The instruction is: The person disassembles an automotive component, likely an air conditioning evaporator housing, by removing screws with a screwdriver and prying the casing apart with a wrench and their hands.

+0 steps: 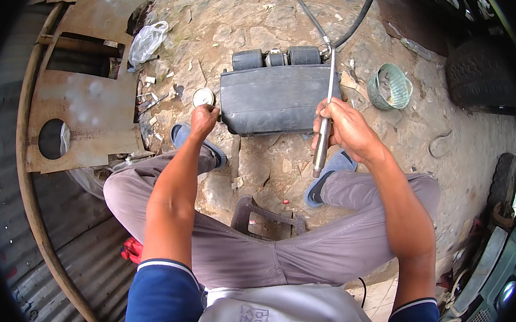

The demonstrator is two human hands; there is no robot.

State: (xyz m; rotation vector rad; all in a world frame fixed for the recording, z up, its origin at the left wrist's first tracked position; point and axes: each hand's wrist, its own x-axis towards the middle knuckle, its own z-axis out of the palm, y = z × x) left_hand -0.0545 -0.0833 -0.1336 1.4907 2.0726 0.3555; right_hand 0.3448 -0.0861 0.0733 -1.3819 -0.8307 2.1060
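A black plastic blower case (279,99), with two dark round housings along its far side, lies on the ground in front of me. My left hand (205,120) is closed against the case's left end; what its fingers hold is hidden. Just beyond that fist is a small round tin (203,96) with a pale top. In my right hand (345,128) is a long silver metal rod tool (330,90) with a thicker handle. Its far end reaches the hose fitting at the case's far right corner. A black hose (359,23) and a thinner hose (307,11) run away from there.
A green woven basket (390,86) stands to the right, near a tyre (484,73). On the left are a rusty metal sheet (84,113), a wooden pole (29,177) and a clear plastic bag (148,43). Litter dots the rough stone ground. A dark plastic stool edge (268,217) shows between my legs.
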